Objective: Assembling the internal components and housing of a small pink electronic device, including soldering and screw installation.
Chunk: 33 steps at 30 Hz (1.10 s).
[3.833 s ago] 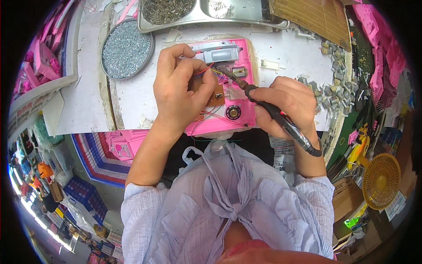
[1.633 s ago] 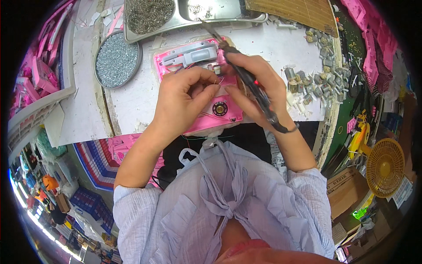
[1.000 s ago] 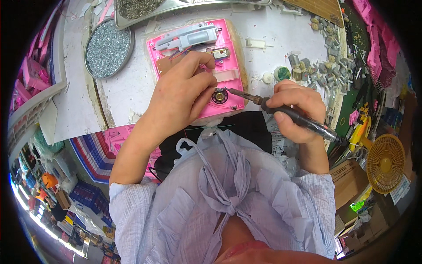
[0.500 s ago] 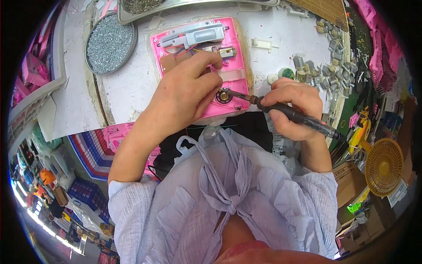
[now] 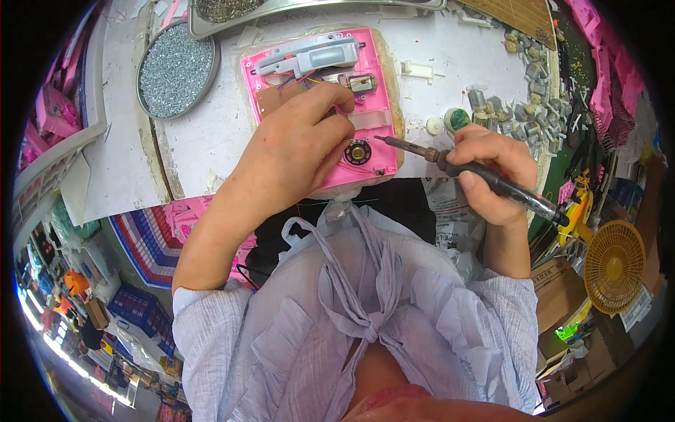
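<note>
A pink plastic housing lies in front of me, with a grey plastic part, a small motor, thin wires and a round black speaker inside. My left hand rests over its left side. Its thumb and fingers are closed together beside the speaker; whatever they pinch is hidden. My right hand grips a soldering iron by its black handle. The iron's tip points left and hovers just above and right of the speaker, apart from it. A brown board shows partly beneath my left hand.
A round dish of small screws stands at the left, and a metal tray at the far edge. Right of the housing lie a white plastic piece, a green-topped roll and several small motors. A yellow fan stands lower right.
My right hand has drawn the soldering iron back to the right, and its tip has left the speaker's edge. My left hand stays in place.
</note>
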Available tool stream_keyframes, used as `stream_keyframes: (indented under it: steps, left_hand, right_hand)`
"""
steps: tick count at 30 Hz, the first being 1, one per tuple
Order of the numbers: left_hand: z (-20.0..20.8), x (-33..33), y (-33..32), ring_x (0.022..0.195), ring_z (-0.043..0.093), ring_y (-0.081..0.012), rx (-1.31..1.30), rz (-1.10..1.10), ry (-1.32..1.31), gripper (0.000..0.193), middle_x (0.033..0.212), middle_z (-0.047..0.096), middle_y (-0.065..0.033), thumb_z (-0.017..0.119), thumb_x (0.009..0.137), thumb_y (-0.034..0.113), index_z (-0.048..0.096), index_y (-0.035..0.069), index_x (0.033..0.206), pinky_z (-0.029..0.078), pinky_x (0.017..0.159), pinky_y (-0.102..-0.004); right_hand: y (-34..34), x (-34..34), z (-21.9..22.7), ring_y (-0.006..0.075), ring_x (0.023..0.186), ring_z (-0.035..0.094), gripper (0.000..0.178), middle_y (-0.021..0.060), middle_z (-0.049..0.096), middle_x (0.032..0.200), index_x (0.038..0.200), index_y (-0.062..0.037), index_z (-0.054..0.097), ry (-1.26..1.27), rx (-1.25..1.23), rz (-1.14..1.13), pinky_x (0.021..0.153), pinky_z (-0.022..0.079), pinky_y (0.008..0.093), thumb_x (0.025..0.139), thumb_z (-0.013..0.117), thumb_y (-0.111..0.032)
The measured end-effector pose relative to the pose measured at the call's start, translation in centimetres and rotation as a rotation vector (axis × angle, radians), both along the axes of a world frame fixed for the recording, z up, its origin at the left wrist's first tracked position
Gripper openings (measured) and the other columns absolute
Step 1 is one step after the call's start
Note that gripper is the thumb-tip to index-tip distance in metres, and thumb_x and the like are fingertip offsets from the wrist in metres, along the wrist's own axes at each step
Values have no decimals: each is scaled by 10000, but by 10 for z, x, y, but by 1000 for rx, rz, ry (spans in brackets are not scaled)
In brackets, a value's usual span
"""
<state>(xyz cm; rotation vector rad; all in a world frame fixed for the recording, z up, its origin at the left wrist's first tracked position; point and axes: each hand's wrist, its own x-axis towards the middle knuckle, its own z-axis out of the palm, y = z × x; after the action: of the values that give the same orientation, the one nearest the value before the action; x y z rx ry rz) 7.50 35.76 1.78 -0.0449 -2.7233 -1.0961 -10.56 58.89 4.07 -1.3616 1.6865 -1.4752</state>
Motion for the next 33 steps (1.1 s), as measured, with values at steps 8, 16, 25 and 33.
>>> stream_keyframes:
  steps: [8, 16, 25, 33]
  left_hand:
    - [-4, 4, 1, 898, 661, -247, 139, 51, 1, 203, 1006, 646, -83, 795, 746, -18, 730, 30, 932, 541, 764, -344]
    - [-7, 3, 1, 910, 655, -258, 120, 67, 30, 216, 1034, 657, -87, 800, 738, -12, 725, 29, 937, 540, 772, -350]
    - [-4, 4, 0, 926, 648, -260, 46, 34, 5, 227, 1152, 629, -102, 787, 748, -15, 694, 41, 947, 540, 780, -355]
    - [-6, 4, 1, 882, 636, -245, 41, 37, 20, 219, 1141, 628, -98, 777, 756, -20, 673, 40, 939, 537, 751, -358]
  right_hand:
    - [7, -4, 0, 214, 668, 655, 238, 149, 715, 835, 999, 41, 694, 32, -81, 11, 598, 510, 303, 785, 716, -61]
    - [-2, 3, 1, 215, 638, 652, 208, 108, 718, 792, 942, -8, 720, 37, -18, 2, 590, 509, 315, 736, 721, -40]
    - [-15, 9, -2, 293, 642, 624, 228, 126, 682, 736, 926, 19, 706, 136, 30, 80, 673, 528, 390, 743, 709, -118]
    - [-19, 10, -1, 287, 640, 624, 223, 122, 683, 734, 915, 18, 703, 145, 39, 89, 659, 527, 385, 727, 699, -101]
